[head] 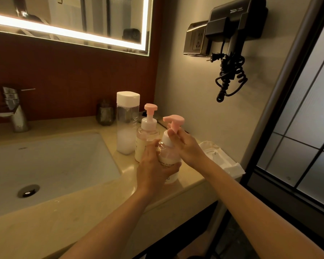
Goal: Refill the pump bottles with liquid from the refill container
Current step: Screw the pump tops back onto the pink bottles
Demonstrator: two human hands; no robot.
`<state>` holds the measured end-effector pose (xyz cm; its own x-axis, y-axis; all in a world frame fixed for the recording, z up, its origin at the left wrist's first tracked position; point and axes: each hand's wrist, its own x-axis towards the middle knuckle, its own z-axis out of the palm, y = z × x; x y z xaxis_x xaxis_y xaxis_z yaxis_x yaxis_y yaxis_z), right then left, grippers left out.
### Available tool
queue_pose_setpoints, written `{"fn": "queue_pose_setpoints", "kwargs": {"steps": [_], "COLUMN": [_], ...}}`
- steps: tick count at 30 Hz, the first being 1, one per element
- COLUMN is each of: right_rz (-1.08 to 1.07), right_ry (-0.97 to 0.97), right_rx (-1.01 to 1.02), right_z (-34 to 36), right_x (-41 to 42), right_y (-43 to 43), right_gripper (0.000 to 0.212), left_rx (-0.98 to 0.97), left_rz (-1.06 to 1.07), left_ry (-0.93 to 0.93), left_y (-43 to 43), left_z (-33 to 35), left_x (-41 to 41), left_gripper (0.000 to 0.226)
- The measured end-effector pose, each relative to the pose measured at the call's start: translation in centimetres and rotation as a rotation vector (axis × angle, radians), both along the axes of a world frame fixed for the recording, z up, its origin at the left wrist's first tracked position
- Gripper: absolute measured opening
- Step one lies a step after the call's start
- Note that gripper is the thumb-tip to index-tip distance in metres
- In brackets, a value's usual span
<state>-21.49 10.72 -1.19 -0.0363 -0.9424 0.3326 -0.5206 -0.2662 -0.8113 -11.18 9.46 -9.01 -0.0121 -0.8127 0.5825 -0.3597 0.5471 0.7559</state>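
On the beige stone surface [82,212], the left hand [153,169] clasps the near clear pink-pumped bottle [169,157] by its body, steadying it. The right hand [185,146] curls round its white collar [167,140], probably to unscrew it. The tall white-capped refill container [127,124] stands at the bottle's ten o'clock.

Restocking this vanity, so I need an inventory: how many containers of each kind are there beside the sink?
Pump bottles: 2
Refill container: 1
Dark glass tumbler: 1
Total: 4
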Motion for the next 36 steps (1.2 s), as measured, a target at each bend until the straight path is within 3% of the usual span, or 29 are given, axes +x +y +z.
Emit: {"fn": "queue_pose_setpoints", "kwargs": {"steps": [6, 10, 13, 16, 18, 22, 26, 32, 36], "right_rz": [-0.178, -0.266, -0.197, 0.044, 0.097, -0.051, -0.191, 0.035, -0.053], "right_ry": [0.113, 0.131, 0.052, 0.038, 0.045, 0.045, 0.065, -0.016, 0.007], "right_rx": [-0.215, -0.204, -0.157, -0.065, -0.073, -0.171, -0.196, -0.049, -0.155], "right_z": [-0.3, -0.2, -0.2, -0.1, 0.2, 0.3, 0.3, 0.1, -0.5], "right_x": [-0.5, -0.2, -1.3, -1.5, -1.2, -0.4, 0.8, 0.3, 0.2], "right_y": [0.2, -0.2, 0.4, 0.9, 1.0, 0.6, 0.2, 0.8, 0.7], "right_gripper": [0.046, 0.046, 0.047, 0.056, 0.049, 0.04, 0.049, 0.047, 0.048], "left_rx": [0.02, 0.02, 0.02, 0.019, 0.021, 0.018, 0.031, 0.029, 0.02], "left_rz": [-0.022, -0.019, -0.019, -0.031, -0.025, -0.022, -0.017, -0.016, -0.012], "left_ry": [0.008, -0.018, -0.029, -0.039, -0.031, -0.025, -0.013, -0.024, -0.021], "left_y": [-0.1, -0.3, -0.7, -0.9, -0.8, -0.8, -0.8, -0.9, -0.8], "left_z": [0.0, 0.0, 0.0, -0.1, -0.2, -0.3, -0.5, -0.5, -0.5], "left_x": [0.0, 0.2, 0.7, 0.9, 0.8, 0.7, 0.7, 0.6, 0.7], "left_gripper": [0.084, 0.083, 0.083, 0.084, 0.085, 0.085, 0.084, 0.086, 0.086]}}
